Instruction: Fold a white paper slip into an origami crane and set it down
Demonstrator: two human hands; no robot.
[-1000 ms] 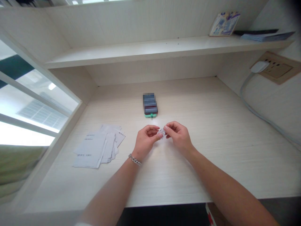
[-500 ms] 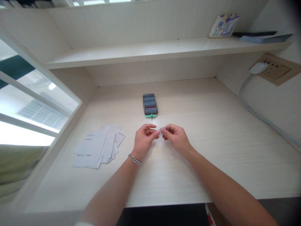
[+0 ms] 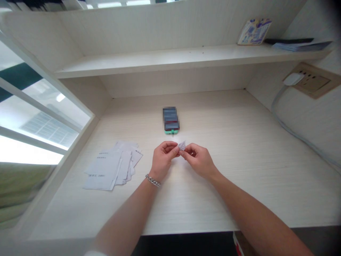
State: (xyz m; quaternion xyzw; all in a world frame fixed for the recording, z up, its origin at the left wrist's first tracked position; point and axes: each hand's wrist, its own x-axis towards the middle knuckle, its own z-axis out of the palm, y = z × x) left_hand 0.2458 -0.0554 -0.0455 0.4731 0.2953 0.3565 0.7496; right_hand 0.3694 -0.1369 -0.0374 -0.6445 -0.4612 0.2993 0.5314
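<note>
Both hands meet over the middle of the pale wooden desk [image 3: 239, 177]. My left hand [image 3: 163, 158], with a metal bracelet on its wrist, pinches one side of a small folded scrap of pale paper [image 3: 182, 145]. My right hand [image 3: 199, 160] pinches the other side with thumb and forefinger. The scrap stands up between the fingertips as a small point. Just beyond the hands lies a phone [image 3: 171, 120] with a green case, face up.
A loose pile of white printed slips [image 3: 110, 169] lies to the left of my hands. A shelf [image 3: 170, 58] above holds a leaflet [image 3: 254, 31] and flat items at the right. On the right wall sits a socket plate [image 3: 311, 77] with a white plug and cable. A window is at the left.
The hands shifted slightly left and away, and the fingers turned the paper scrap so that it now points upward between them.
</note>
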